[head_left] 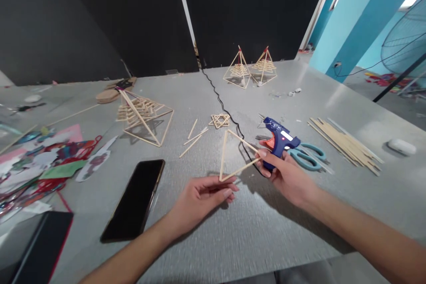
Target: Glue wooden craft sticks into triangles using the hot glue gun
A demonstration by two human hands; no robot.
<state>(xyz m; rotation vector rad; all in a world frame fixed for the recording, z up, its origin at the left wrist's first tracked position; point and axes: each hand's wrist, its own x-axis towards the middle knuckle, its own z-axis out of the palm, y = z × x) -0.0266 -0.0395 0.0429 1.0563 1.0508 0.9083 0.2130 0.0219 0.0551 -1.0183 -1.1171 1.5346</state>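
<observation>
Stick triangle (223,155): three pale wooden sticks joined at the corners, held between the two hands just over the desk (199,259); it is the middle of the clock for every hour below.
Left hand (206,197): at 7 o'clock, fingers loosely curled, the near corner meeting the index finger; I cannot tell whether they grip it.
Right hand (289,173): at 4 o'clock, fingers grasping the triangle's right corner by the thumb, with the gun's handle against them.
Glue gun (282,138): between 2 and 3 o'clock, blue with an orange trigger, nozzle toward 10.
White label (286,135): on the gun's side, its print too small to read.
Scissors (308,156): 3 o'clock, teal handles, just beside the gun.
Stick bundle (349,146): 3 o'clock, farther out, past the scissors.
White case (402,146): 3 o'clock, beyond the bundle.
Small star (219,125): 11 o'clock, built of short sticks, lying flat.
Loose sticks (192,128): 10 o'clock, a few short pieces.
Large pyramid frame (141,120): 10 o'clock, farther away, with rows of sticks inside.
Two pyramid frames (238,70): 12 and 1 o'clock, near the dark wall, red at their tips.
Black cord (218,96): winding from 12 o'clock toward the right hand.
Phone (135,202): 8 o'clock, screen dark.
Paper cut-outs (56,164): 9 o'clock, a colourful heap, any lettering too blurred to make out.
</observation>
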